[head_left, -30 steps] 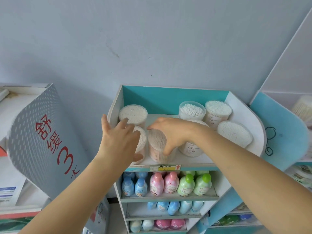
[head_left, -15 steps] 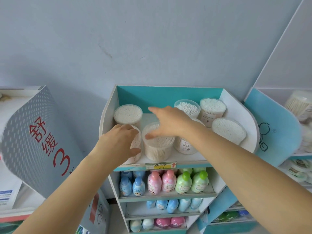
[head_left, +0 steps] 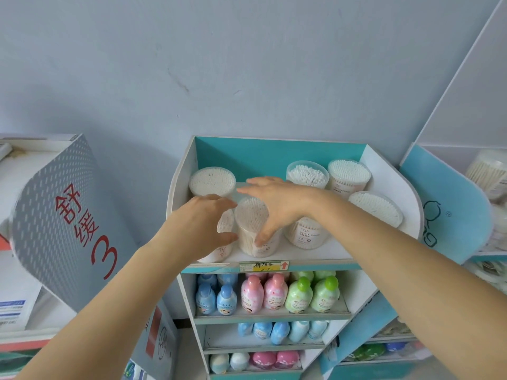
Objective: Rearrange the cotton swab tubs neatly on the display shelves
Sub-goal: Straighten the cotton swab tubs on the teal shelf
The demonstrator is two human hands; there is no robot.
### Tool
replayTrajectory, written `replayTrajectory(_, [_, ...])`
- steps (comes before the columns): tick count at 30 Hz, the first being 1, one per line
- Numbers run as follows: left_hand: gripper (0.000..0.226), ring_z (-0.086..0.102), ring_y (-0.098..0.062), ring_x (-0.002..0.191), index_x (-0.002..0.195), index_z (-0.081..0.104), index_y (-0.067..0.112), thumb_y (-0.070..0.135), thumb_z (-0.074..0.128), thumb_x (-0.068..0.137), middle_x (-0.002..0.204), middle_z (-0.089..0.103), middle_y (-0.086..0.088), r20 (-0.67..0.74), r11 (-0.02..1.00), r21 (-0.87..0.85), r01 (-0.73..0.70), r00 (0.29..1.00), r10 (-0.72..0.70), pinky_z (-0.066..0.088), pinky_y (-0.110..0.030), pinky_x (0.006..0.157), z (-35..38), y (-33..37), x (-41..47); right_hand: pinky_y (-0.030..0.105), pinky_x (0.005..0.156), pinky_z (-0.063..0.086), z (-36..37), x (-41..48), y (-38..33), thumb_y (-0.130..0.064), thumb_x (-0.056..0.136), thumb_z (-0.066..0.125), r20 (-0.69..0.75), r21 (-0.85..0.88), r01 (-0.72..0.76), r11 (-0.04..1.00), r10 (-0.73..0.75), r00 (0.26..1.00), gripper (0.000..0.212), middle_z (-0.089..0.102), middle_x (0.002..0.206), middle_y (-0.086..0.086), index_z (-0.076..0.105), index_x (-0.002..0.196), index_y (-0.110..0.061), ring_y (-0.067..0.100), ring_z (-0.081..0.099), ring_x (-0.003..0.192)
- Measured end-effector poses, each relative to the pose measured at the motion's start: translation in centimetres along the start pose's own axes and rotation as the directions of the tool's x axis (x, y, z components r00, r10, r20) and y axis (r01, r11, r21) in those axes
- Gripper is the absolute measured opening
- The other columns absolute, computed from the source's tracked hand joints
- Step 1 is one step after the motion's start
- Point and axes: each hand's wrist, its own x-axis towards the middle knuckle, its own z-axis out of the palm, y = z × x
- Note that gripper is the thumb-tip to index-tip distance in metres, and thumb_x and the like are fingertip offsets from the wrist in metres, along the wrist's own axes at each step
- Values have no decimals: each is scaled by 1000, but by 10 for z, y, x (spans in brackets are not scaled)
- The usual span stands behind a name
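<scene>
Since half a second ago the right hand [head_left: 279, 205] has dropped its thumb down the wall of the middle front cotton swab tub [head_left: 251, 223], and the left hand [head_left: 197, 229] has stretched its fingers further forward. Both hands reach onto the top shelf of a teal-and-white display stand [head_left: 274, 156]. Left of the left hand stands a grey dotted sign panel [head_left: 52, 215] with red characters. The right hand is spread, its fingers straight and pointing past the tub toward the back-left tub [head_left: 212, 182], its thumb pressed on the clear side. The left hand lies over the front-left tub [head_left: 226, 229], just beside the thumbed one; whether it clasps that tub I cannot tell. Under the right wrist sits a labelled tub [head_left: 307, 234]. Beyond the wrist stand a clear tub [head_left: 307, 174] and a pink-labelled tub [head_left: 349, 174], and farther right lies a tipped tub [head_left: 375, 208]. Below the hands are blue bottles [head_left: 216, 298], pink bottles [head_left: 263, 293], green bottles [head_left: 311, 294] and a yellow price tag [head_left: 263, 266] on the shelf edge.
</scene>
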Motion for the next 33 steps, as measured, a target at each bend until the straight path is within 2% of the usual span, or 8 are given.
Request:
replayTrajectory(2, [60,47,-13,120,132,47,33,44,69,77,133,51,11,45,999,53,2,999,-4,45,-36,96,3,-1,1,37,113,29,5,1,-2,-37,64,84,26,-7,47,999,-47,999,113,22,154,3,12,151,-29,22,27,139])
replayTrajectory(5, [58,44,-12,123,131,48,34,42,68,78,136,48,13,83,994,111,2,997,-11,44,-37,98,6,-2,3,33,103,38,15,5,-4,-49,62,81,-80,-58,-26,998,22,997,112,35,148,5,15,150,-25,24,39,132])
replayTrajectory(11, [56,48,-12,121,132,47,34,45,66,80,133,52,13,74,996,93,-18,997,11,44,-35,98,4,-1,5,35,116,20,-11,-12,18,-63,67,70,-16,191,-36,981,39,999,106,17,158,-8,12,150,-31,16,20,144])
replayTrajectory(14, [55,48,-11,119,133,47,30,47,62,83,134,50,12,16,996,14,-86,996,86,44,-31,96,-1,16,8,34,115,19,-16,-25,49,-56,66,76,-62,200,-131,971,146,987,106,16,158,-4,16,150,-30,16,16,145])
replayTrajectory(18, [60,41,-14,127,138,41,25,50,57,86,142,44,8,-17,982,-15,-187,982,187,35,-28,100,5,44,21,34,116,22,5,-39,73,-49,64,81,56,139,-266,954,261,964,113,11,159,-2,12,151,-28,19,17,144])
replayTrajectory(25, [93,27,-23,139,144,28,10,70,51,76,153,27,-6,220,974,178,-142,970,102,24,-38,112,26,66,53,35,110,32,26,-52,76,-46,65,79,-100,163,-214,963,232,968,109,20,155,0,15,150,-29,20,29,139])
replayTrajectory(29, [82,40,-22,127,135,40,11,65,58,76,140,45,-5,208,977,170,-125,974,88,34,-34,104,29,67,56,27,113,24,28,-67,84,-44,67,80,-96,294,-129,947,164,982,103,25,155,-7,20,150,-29,13,27,141])
replayTrajectory(33, [83,30,-17,136,144,30,22,62,59,77,150,32,2,144,983,21,-180,974,176,27,-32,109,25,75,56,34,113,29,19,-78,104,-53,71,73,-256,470,-132,873,278,926,92,32,152,-6,26,147,-30,15,33,138])
